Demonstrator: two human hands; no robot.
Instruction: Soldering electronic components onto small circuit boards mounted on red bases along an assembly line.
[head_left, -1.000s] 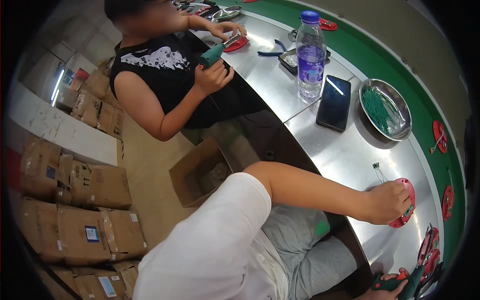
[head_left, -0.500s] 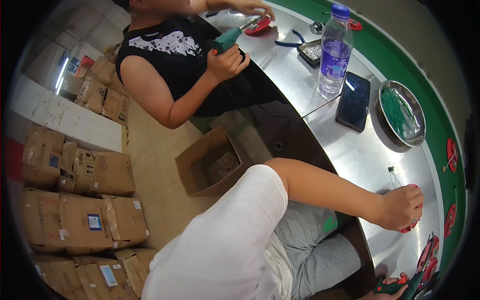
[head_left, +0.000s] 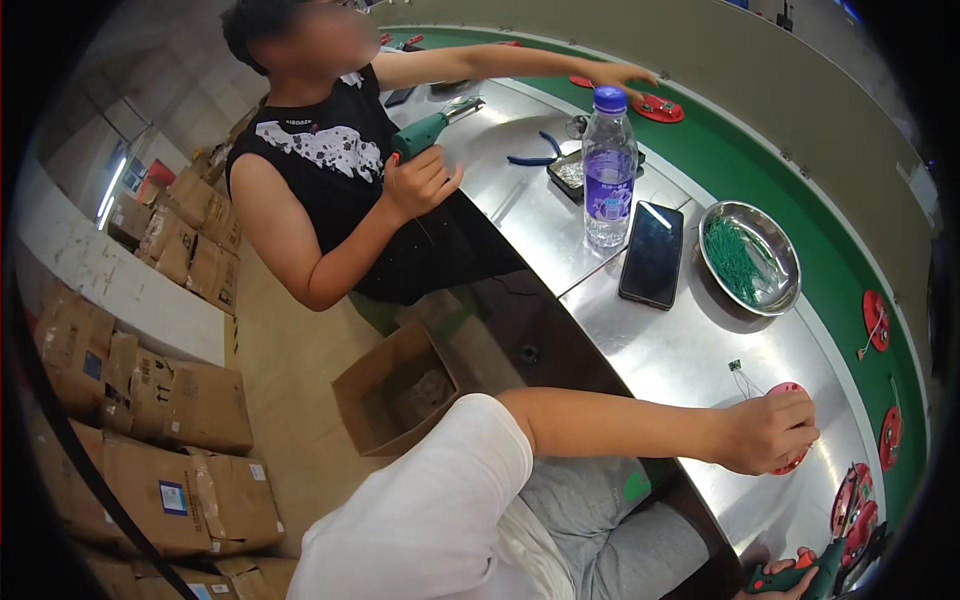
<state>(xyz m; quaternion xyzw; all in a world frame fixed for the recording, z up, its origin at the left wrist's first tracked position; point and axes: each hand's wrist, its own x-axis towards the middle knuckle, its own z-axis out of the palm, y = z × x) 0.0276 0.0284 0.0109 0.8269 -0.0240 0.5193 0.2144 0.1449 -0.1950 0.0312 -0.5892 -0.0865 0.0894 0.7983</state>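
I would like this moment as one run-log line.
Left hand: on red part | right hand: gripping green tool | nearby: metal bowl holding green strands

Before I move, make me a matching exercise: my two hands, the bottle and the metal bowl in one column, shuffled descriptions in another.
1. Left hand
2. Right hand
3. Plastic bottle
4. Metal bowl

A. Contains green wires
B. Around a green pistol-grip tool
C. On a red disc
D. Purple label, blue cap

Pairs: 1-C; 2-B; 3-D; 4-A
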